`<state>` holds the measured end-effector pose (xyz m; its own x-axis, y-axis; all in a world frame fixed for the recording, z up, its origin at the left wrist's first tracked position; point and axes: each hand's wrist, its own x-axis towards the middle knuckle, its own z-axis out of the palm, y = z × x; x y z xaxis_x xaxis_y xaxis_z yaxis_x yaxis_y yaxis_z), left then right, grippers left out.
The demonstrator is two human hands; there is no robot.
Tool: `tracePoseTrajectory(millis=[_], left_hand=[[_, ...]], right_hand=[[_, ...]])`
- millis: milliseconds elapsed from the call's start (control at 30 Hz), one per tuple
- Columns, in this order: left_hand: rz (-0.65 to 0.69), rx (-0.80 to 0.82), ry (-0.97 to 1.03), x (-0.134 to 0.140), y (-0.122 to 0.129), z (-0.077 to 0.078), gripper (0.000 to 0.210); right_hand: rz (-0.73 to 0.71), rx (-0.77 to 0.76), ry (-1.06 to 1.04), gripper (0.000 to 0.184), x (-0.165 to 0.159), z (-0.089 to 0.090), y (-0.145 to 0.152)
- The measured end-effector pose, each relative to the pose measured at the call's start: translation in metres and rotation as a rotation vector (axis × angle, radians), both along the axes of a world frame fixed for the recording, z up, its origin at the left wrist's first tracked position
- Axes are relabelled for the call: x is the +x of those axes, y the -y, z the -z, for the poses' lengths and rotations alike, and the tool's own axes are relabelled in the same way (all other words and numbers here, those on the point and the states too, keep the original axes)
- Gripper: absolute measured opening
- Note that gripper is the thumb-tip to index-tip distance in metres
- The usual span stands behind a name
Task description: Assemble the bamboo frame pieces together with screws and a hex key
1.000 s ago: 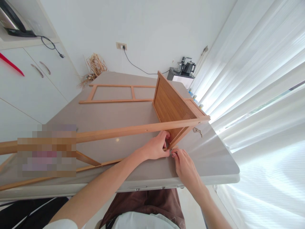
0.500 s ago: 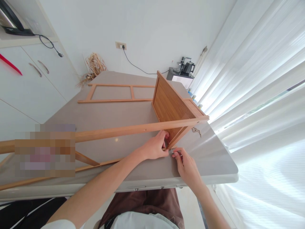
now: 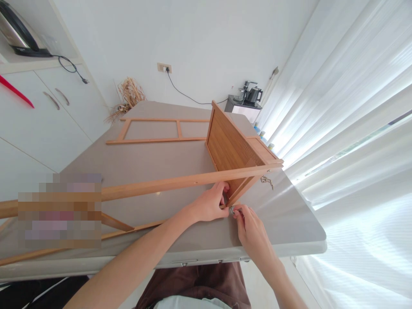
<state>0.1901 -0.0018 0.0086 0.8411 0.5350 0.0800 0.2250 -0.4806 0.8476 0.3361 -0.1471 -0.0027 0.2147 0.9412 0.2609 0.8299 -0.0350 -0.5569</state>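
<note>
A wooden panel (image 3: 230, 143) stands on edge on the table, joined to a long wooden rail (image 3: 167, 183) that runs left. My left hand (image 3: 212, 201) is closed around the panel's lower near corner, where it meets another rail lying along the table edge. Just right of that corner, my right hand (image 3: 252, 221) pinches a small L-shaped metal hex key (image 3: 232, 209), its end against the corner joint. The fingers hide most of the key. Whether a screw sits in the joint, I cannot tell.
Several loose metal screws (image 3: 267, 182) lie on the grey table (image 3: 161, 161) right of the panel. Behind lies a flat wooden frame (image 3: 151, 140). Dried plants (image 3: 130, 94) stand at the back left, a black kettle (image 3: 253, 95) at the back right. A blurred patch covers the left.
The view has tilted slightly, so everything sits a little lower. My right hand has turned a little, its fingers covering more of the hex key. My left hand keeps its hold on the corner.
</note>
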Motion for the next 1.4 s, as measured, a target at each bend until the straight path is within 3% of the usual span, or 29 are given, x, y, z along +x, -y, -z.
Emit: tracePoseTrajectory(millis=[633, 1400], left_hand=[[-0.01, -0.006, -0.027, -0.0006, -0.0003, -0.0001, 0.045], [-0.005, 0.025, -0.038, -0.002, -0.0008, 0.0015, 0.039]], right_hand=[[0.075, -0.014, -0.11, 0.021, 0.0026, 0.0086, 0.0037], [0.003, 0.038, 0.034, 0.02, 0.0009, 0.0039, 0.0013]])
